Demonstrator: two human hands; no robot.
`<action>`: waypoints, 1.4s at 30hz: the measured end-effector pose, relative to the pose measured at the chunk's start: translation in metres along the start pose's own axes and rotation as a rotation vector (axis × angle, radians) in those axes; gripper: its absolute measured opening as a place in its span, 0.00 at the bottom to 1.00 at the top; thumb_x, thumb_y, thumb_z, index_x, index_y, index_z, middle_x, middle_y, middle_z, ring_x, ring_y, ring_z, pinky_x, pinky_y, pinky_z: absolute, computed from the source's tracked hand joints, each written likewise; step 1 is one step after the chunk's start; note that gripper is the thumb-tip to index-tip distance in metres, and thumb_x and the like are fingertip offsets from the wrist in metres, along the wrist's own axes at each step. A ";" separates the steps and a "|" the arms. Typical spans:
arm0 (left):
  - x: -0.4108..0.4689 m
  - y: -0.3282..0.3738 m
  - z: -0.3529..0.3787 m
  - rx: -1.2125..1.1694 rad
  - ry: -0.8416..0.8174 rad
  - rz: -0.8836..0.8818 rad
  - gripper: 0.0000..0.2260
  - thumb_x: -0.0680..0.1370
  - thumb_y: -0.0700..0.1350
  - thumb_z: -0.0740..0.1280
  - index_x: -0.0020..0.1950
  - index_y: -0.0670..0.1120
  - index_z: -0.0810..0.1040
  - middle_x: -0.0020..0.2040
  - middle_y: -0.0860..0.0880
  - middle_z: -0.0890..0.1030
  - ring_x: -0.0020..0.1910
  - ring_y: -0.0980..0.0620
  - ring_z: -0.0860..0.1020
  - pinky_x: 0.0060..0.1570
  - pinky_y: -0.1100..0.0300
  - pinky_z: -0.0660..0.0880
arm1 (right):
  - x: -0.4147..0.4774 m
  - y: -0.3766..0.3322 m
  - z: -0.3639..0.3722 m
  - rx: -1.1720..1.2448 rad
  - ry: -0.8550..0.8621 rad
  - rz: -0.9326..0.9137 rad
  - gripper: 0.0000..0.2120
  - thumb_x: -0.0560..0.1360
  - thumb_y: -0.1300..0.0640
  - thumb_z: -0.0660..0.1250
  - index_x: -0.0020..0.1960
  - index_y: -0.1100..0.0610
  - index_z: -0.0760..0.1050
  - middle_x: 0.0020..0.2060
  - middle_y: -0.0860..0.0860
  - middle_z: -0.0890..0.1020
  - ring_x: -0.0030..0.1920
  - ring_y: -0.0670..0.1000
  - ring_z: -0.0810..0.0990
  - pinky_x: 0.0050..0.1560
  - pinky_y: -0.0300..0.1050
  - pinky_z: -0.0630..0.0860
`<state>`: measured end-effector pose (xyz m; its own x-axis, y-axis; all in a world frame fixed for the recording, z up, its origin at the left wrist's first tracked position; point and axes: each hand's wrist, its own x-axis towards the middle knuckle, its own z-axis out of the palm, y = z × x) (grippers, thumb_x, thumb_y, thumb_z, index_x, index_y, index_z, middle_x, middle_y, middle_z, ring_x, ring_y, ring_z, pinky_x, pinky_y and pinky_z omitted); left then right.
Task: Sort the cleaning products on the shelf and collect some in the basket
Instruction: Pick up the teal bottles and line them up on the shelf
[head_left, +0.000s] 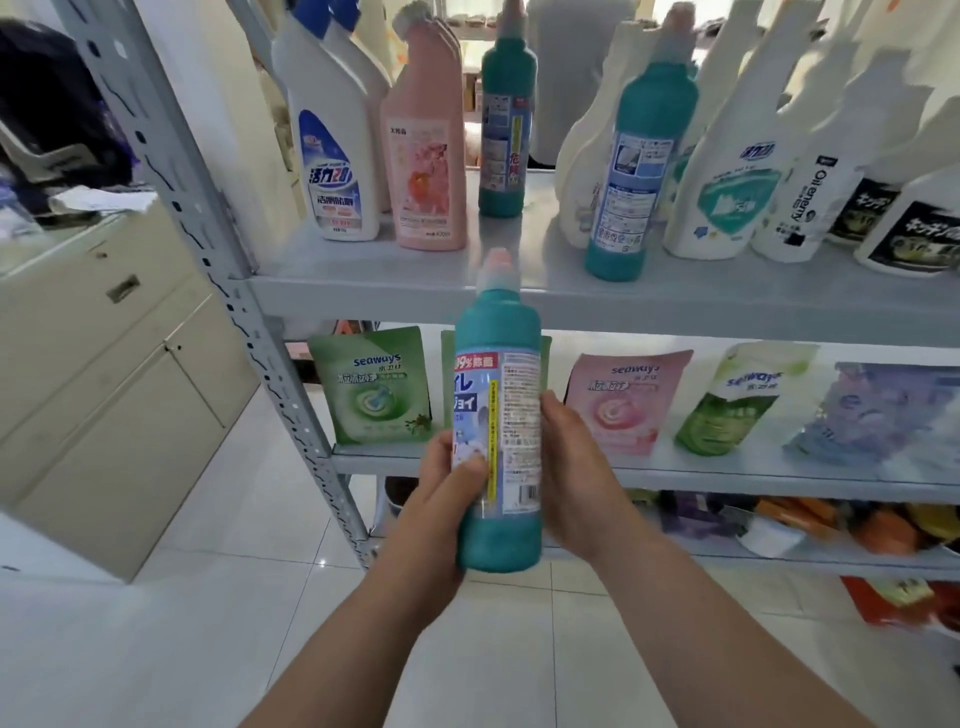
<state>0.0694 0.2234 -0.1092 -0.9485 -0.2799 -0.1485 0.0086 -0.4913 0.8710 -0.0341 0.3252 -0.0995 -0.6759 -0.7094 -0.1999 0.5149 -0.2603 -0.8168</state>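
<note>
Head view: a person holds a teal bottle (497, 415) upright in front of a grey metal shelf unit (395, 299), both bare hands closed around its lower half. The left hand (441, 499) wraps the body from 9 o'clock, thumb pressed on the blue-and-white label; the right hand (576, 478) grips from 3 o'clock, fingers hidden behind the bottle. Its pale pink cap reaches the front edge of the upper shelf. On that shelf, at 12 o'clock, stands a second teal bottle (506, 124), with a third (631, 171) at 1 o'clock. At 11 o'clock stand a pink angled-neck bottle (426, 156) and a white bottle with a blue label (332, 150); white spray bottles (727, 171) crowd the shelf at 2 o'clock. The shelf below holds standing refill pouches: a green one (371, 387) at 9 o'clock of the held bottle, a pink one (621, 402) and others at 3 o'clock. What the bottles and pouches contain cannot be told.
</note>
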 end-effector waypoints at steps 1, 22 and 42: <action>0.000 -0.003 0.005 -0.049 -0.023 -0.051 0.32 0.70 0.61 0.71 0.70 0.49 0.73 0.56 0.45 0.86 0.49 0.44 0.86 0.39 0.52 0.82 | 0.001 -0.001 -0.008 0.007 -0.031 0.029 0.24 0.79 0.40 0.58 0.58 0.55 0.85 0.55 0.58 0.86 0.55 0.57 0.86 0.55 0.54 0.83; 0.031 -0.060 0.093 -0.064 0.119 -0.223 0.25 0.77 0.68 0.63 0.60 0.52 0.84 0.55 0.42 0.85 0.50 0.41 0.85 0.45 0.48 0.82 | -0.007 -0.061 -0.114 -0.322 -0.117 -0.067 0.30 0.68 0.45 0.73 0.66 0.56 0.75 0.51 0.53 0.86 0.51 0.54 0.87 0.50 0.50 0.83; 0.015 -0.031 0.006 -0.353 -0.249 -0.468 0.27 0.82 0.68 0.56 0.57 0.48 0.82 0.50 0.44 0.85 0.48 0.41 0.85 0.34 0.60 0.77 | -0.008 -0.023 -0.021 -0.351 0.011 -0.156 0.32 0.65 0.39 0.81 0.65 0.47 0.76 0.55 0.54 0.87 0.54 0.59 0.87 0.50 0.55 0.84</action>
<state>0.0529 0.2395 -0.1351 -0.9220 0.2094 -0.3256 -0.3609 -0.7693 0.5272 -0.0516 0.3502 -0.0907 -0.7384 -0.6714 -0.0633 0.1952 -0.1230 -0.9730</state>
